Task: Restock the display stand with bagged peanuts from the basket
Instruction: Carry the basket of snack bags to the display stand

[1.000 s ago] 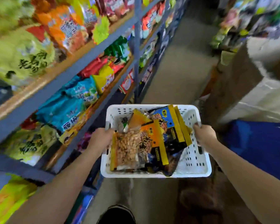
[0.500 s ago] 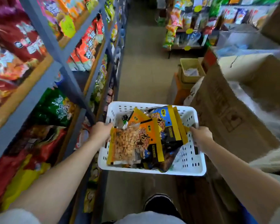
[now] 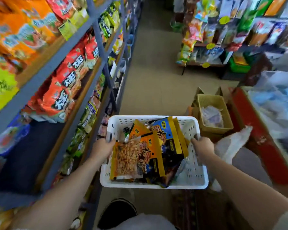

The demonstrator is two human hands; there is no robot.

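A white perforated plastic basket (image 3: 196,173) hangs in front of me at waist height. My left hand (image 3: 102,149) grips its left rim and my right hand (image 3: 202,146) grips its right rim. Inside lie several bagged peanuts, orange and blue with black lettering; the top bag (image 3: 133,158) has a clear window showing the nuts. A grey metal shelf rack (image 3: 96,29) full of bright snack bags runs along my left. I cannot tell which stand takes the peanuts.
The tan aisle floor (image 3: 150,77) stretches ahead. A small open cardboard box (image 3: 213,113) sits on the floor just right of the basket, with a red-edged carton (image 3: 259,130) and plastic wrap beyond it. More snack racks (image 3: 223,35) stand at the far right. My shoe (image 3: 118,211) shows below.
I have walked forward along the aisle with the basket in both hands. The shelves slid past on the left and the cardboard boxes on the right came closer.
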